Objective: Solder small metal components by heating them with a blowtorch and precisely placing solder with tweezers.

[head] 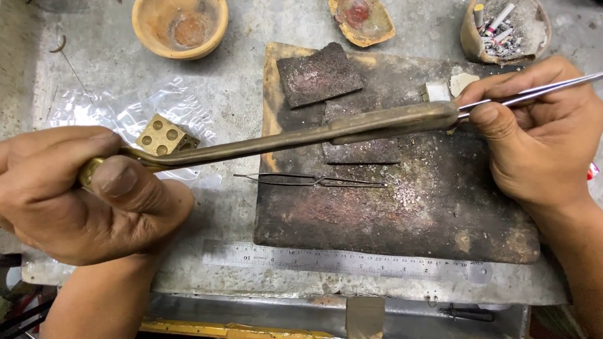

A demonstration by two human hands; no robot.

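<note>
The left hand (81, 194) is closed in a fist around the near end of a long brass-coloured tool (301, 135), thumb pressed on top, while the tool's shaft crosses the bench from nine o'clock towards two o'clock and widens to a flat head just beside the other hand; the right hand (540, 141), at three o'clock, pinches a pair of slim steel tweezers (534, 93) between thumb and fingers, their tips hidden behind the tool's head, so I cannot tell whether they hold anything. Beneath the shaft lies a dark, scorched soldering board (402, 207) with two charred square blocks (319, 76) on its far part, and a thin bent wire piece (314, 181) rests free on the board at its centre, apart from both hands. A small brass cube with round hollows (162, 136) sits on clear plastic film (119, 113) just behind the left fist, a steel ruler (352, 260) lies along the board's near edge at six o'clock, and three clay bowls (179, 25) stand along the far side, the one at one o'clock holding ash and stubs. The risk I judge here is a slip where tweezers meet the tool head: an uneven squeeze could flick whatever small part sits there into the bench clutter, and a low swing of the long shaft could sweep the loose wire off the board
</note>
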